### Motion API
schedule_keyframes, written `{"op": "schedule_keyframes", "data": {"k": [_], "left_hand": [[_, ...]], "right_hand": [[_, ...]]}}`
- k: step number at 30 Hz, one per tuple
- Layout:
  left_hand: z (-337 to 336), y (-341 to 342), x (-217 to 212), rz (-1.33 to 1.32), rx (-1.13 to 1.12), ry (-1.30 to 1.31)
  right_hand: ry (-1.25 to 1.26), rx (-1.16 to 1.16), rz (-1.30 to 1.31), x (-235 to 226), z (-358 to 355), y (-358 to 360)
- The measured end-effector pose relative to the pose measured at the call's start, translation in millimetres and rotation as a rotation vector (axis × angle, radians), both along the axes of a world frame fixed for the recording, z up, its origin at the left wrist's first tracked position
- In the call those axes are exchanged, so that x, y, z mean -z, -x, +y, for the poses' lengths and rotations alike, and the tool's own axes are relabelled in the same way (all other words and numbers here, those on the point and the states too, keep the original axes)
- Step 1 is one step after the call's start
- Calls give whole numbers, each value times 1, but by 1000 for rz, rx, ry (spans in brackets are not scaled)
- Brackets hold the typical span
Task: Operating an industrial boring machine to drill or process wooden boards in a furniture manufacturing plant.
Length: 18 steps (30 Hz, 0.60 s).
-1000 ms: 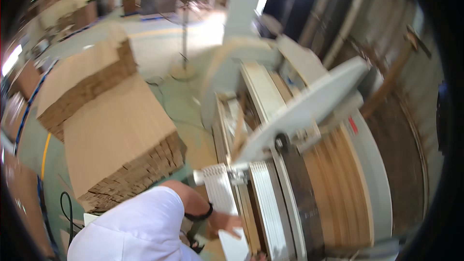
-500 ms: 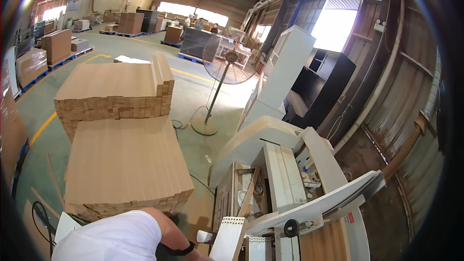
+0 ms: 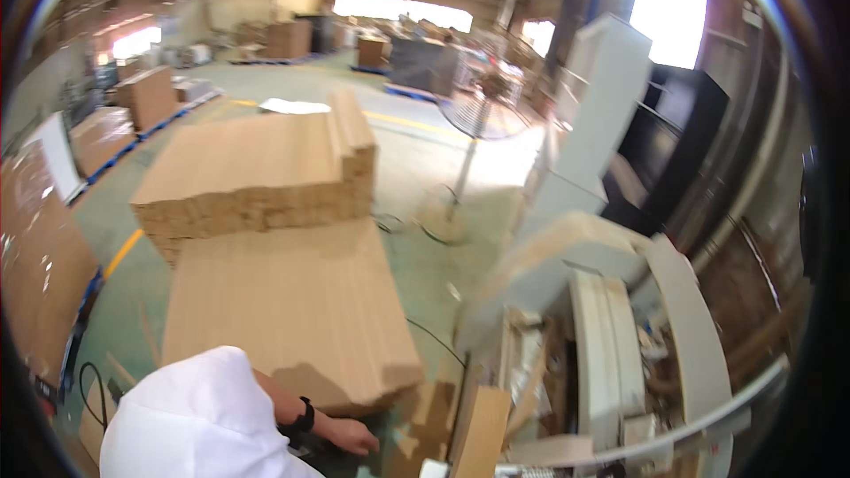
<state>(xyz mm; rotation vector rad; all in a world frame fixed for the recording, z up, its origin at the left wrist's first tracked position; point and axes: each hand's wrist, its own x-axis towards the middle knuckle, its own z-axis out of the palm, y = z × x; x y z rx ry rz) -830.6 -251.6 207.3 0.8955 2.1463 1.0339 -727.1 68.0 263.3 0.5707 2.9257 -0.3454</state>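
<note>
My left hand (image 3: 351,435), below a white sleeve (image 3: 190,416) and a dark wristband (image 3: 305,414), is just off the near right corner of a stack of wood-coloured boards (image 3: 283,301). Its fingers look curled together with nothing visible in them, though motion softens the picture. To the right of the hand, a narrow wood-coloured board (image 3: 484,429) stands at the front of a white machine (image 3: 522,279). My right hand is out of the picture.
Behind the near stack rises a higher stack of boards (image 3: 248,155). A pedestal fan (image 3: 469,150) stands beyond, to the right. A black cable (image 3: 434,341) runs along the floor beside the machine. Wrapped brown stacks (image 3: 44,248) line the left side.
The whole view has swung left, so the stacks and machine sit farther right. My left hand has come away from the white-edged boards at the machine toward the near stack.
</note>
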Motion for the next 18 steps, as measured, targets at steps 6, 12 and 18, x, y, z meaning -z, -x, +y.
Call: {"op": "schedule_keyframes", "data": {"k": [6, 12, 18], "left_hand": [[-19, -19, -16, -88, -100, 45], [-13, -26, -23, -228, -256, -88], [36, -10, -38, -699, -214, -110]], "right_hand": [[164, -146, 49, 5, -9, 36], [302, -215, 90, 4, -2, 47], [511, -294, 126, -1, 8, 42]]}}
